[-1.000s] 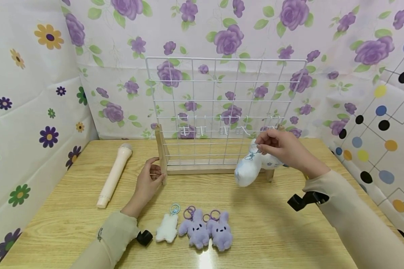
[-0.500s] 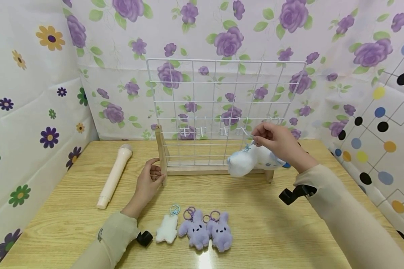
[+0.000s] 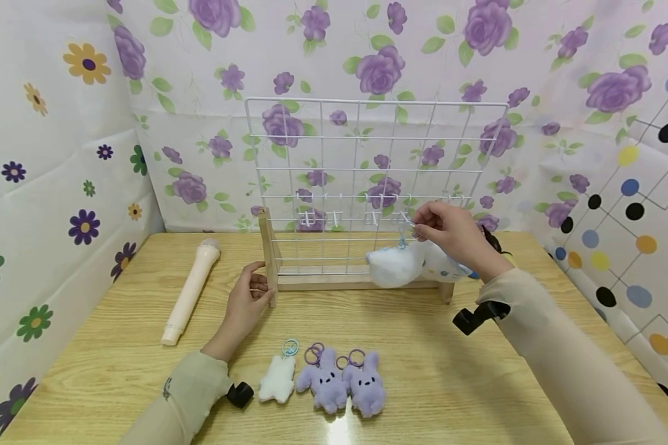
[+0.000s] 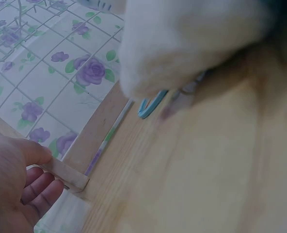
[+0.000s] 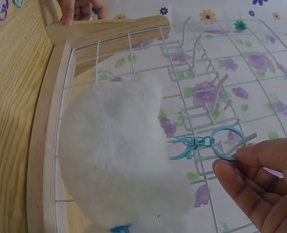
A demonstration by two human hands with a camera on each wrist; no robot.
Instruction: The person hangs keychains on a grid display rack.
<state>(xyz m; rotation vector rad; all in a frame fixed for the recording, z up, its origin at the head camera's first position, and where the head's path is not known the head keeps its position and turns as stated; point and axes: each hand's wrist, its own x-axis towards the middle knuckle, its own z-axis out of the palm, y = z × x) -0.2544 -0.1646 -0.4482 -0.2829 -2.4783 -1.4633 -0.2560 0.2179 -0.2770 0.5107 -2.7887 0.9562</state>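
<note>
Right hand (image 3: 453, 232) pinches a blue ring (image 5: 213, 146); left hand (image 3: 247, 303) grips a wooden stand (image 3: 267, 241).

No writing can be read; the small dark mark (image 3: 166, 388) on the left sleeve (image 3: 197, 382) is illegible.

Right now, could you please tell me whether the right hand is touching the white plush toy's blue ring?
Touching: the right wrist view shows the right hand pinching the lower edge of the blue ring between its fingers.
</note>
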